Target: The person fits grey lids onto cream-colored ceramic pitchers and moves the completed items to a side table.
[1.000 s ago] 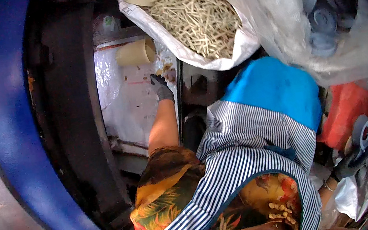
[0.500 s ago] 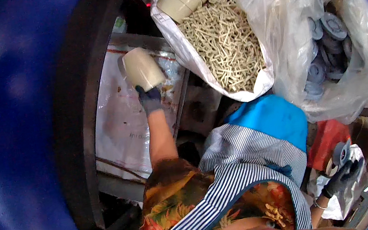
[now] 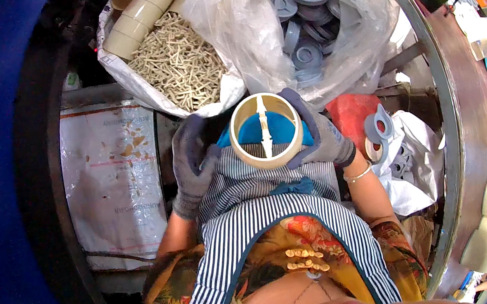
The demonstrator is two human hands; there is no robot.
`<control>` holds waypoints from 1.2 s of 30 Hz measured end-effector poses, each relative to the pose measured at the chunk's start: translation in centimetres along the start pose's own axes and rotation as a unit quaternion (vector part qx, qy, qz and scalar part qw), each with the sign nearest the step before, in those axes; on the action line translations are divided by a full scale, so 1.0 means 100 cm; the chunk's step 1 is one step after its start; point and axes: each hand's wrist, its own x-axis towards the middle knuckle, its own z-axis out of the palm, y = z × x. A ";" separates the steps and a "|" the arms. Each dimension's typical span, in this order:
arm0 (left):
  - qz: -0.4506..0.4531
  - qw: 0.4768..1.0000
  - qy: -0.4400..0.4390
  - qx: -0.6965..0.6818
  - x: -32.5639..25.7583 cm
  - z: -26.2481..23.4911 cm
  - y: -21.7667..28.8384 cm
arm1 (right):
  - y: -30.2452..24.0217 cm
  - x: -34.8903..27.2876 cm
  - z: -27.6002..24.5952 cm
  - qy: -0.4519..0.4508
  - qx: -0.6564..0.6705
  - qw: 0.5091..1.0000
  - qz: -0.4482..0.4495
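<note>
The brown table [image 3: 467, 87] is cut off at right, a plastic bag [image 3: 364, 14] crowds beyond the striped apron [image 3: 224, 192], the left hand [image 3: 193, 162], over the white board [image 3: 110, 209] half a second ago, curves open and empty, and the right hand [image 3: 321, 135], partly hidden, clasps a beige ring [image 3: 269, 162] over the apron.

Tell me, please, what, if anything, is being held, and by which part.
The right gloved hand holds a cream tube by the right side of its outer wall. The left gloved hand is open beside it, holding nothing.
</note>
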 end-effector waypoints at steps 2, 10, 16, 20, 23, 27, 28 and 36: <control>0.240 0.951 -0.153 0.117 0.035 0.000 0.053 | 0.010 -0.017 -0.004 -0.044 0.051 0.997 0.031; 0.497 0.761 -0.391 0.143 0.089 0.047 0.050 | 0.010 -0.029 -0.002 -0.065 0.033 0.993 0.089; 0.437 0.808 -0.376 0.122 0.096 0.061 0.036 | 0.011 -0.032 0.047 0.119 0.023 0.987 0.107; -0.036 0.897 -0.337 -0.283 0.134 0.047 0.046 | -0.005 -0.019 0.029 0.063 -0.057 0.993 0.085; -0.366 0.354 -0.228 -0.830 0.136 0.069 -0.018 | -0.005 -0.017 0.035 0.060 -0.027 0.993 0.102; -0.264 0.234 -0.241 -0.904 0.120 0.060 -0.031 | -0.014 -0.009 0.028 0.003 -0.081 0.995 0.055; -0.274 0.248 -0.233 -0.899 0.121 0.055 -0.032 | -0.021 -0.002 0.026 -0.002 -0.087 0.995 0.054; -0.250 0.224 -0.253 -0.907 0.084 0.043 -0.005 | -0.010 -0.007 0.015 -0.082 -0.079 0.993 -0.020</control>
